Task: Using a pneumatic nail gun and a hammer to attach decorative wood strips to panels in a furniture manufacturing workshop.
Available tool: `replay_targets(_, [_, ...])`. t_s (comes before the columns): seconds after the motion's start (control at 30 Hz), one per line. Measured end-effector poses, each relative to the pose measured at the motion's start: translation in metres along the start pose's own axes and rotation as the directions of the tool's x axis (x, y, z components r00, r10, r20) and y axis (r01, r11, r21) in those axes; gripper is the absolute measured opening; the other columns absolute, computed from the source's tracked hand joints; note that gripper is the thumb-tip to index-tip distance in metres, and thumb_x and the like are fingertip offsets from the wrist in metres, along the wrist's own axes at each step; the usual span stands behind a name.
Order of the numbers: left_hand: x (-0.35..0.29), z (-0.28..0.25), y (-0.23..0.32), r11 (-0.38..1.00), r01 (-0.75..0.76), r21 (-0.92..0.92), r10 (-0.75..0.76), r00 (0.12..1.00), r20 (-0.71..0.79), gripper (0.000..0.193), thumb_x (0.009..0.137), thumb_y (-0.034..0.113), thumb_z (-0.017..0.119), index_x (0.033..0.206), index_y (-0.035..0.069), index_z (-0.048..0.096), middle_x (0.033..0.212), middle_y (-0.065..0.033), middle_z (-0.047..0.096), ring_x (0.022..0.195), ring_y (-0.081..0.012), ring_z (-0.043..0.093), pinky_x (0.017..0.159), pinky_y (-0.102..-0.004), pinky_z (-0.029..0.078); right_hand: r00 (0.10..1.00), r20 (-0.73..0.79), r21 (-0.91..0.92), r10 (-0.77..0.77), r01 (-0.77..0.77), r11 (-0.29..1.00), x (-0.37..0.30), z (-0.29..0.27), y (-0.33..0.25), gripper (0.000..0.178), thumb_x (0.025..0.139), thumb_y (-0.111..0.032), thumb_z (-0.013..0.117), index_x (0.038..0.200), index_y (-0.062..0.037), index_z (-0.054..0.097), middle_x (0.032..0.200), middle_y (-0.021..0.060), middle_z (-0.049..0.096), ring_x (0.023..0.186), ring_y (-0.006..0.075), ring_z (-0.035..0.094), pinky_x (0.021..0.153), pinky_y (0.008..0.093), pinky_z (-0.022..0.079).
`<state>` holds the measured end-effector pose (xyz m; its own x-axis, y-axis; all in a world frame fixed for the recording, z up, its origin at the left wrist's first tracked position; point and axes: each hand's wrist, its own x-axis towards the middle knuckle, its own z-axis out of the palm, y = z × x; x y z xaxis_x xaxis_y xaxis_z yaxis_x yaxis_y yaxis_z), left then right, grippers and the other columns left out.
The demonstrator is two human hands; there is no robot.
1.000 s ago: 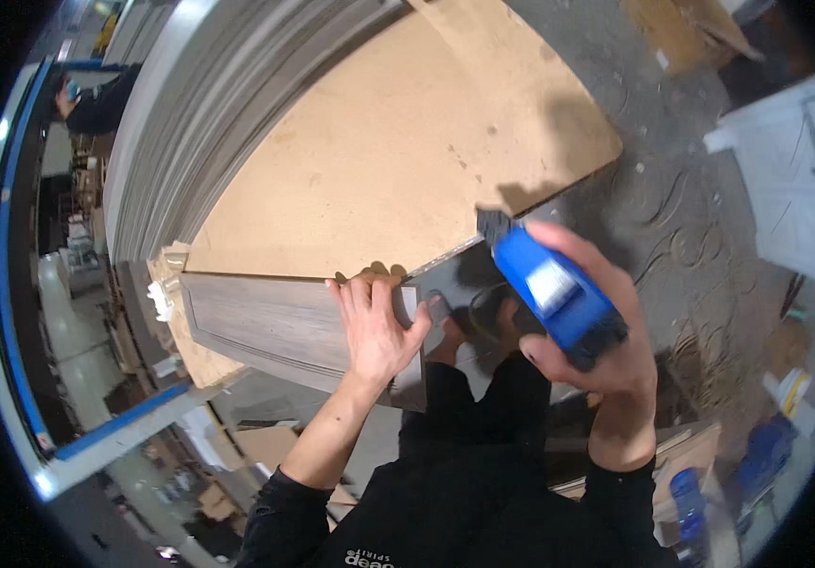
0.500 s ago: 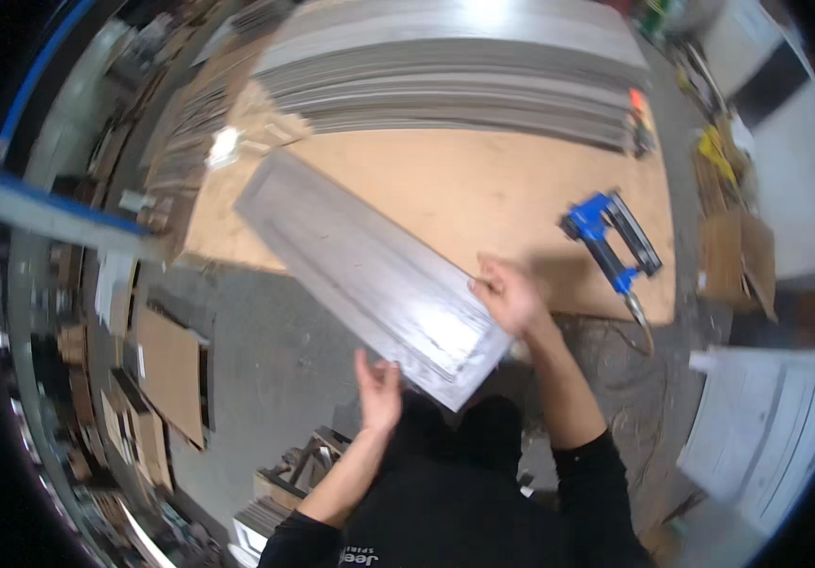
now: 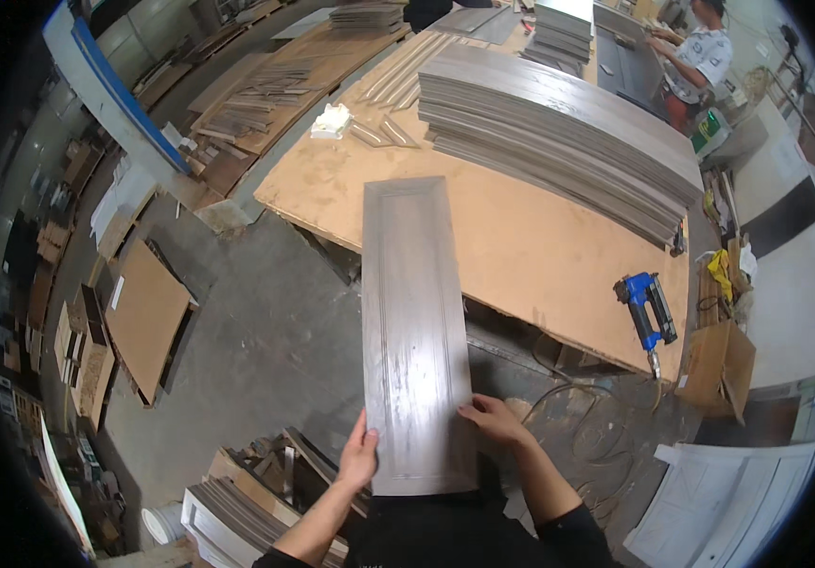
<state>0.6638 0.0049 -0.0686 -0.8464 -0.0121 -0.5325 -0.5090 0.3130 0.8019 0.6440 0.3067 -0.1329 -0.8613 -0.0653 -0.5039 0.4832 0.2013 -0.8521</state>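
A long grey cabinet door panel (image 3: 417, 312) with a raised frame lies lengthwise before me, its far end over the workbench and its near end at my body. My left hand (image 3: 358, 454) grips the panel's left edge close to the near end. On the opposite edge, my right hand (image 3: 493, 418) is closed with its thumb on top; its other fingers are partly hidden below. To the right, a blue nail gun (image 3: 646, 312) with a hose lies on the bench, apart from both hands.
Behind the panel, a tall stack of grey panels (image 3: 559, 142) stands on the wooden workbench (image 3: 540, 275). Mitred trim pieces (image 3: 384, 133) lie at its left. A cardboard box (image 3: 718, 364) is beyond the right edge. Stacked boards (image 3: 237, 516) are at my lower left. Another person (image 3: 706, 57) works at the far right.
The panel has turned from a diagonal to nearly straight away from me. My left hand has closed on its edge, and my right hand has moved nearer my body. The view has shifted.
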Motion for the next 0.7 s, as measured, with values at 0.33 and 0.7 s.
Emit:
replay_targets(0.33, [0.016, -0.212, 0.018, 0.944, 0.237, 0.23, -0.285, 0.937, 0.202, 0.046, 0.107, 0.021, 0.054, 0.153, 0.015, 0.05, 0.124, -0.0001, 0.068, 0.108, -0.0096, 0.06, 0.094, -0.0265, 0.047, 0.98, -0.134, 0.688, 0.148, -0.015, 0.726, 0.112, 0.054, -0.081, 0.027, 0.102, -0.028, 0.057, 0.123, -0.0097, 0.058, 0.121, 0.0073, 0.068, 0.101, 0.0183, 0.069, 0.087, 0.0362, 0.055])
replay_targets(0.7, [0.154, -0.188, 0.161, 0.585, -0.072, 0.808, -0.018, 0.995, 0.102, 0.06, 0.095, 0.057, 0.061, 0.109, 0.0, 0.073, 0.103, -0.0207, 0.074, 0.1, -0.0315, 0.07, 0.09, -0.0408, 0.052, 0.972, -0.053, 0.83, 0.231, -0.085, 0.551, 0.017, -0.005, -0.016, 0.061, 0.106, -0.046, 0.047, 0.138, 0.0048, 0.05, 0.124, 0.0223, 0.068, 0.103, 0.0335, 0.072, 0.081, 0.0387, 0.059])
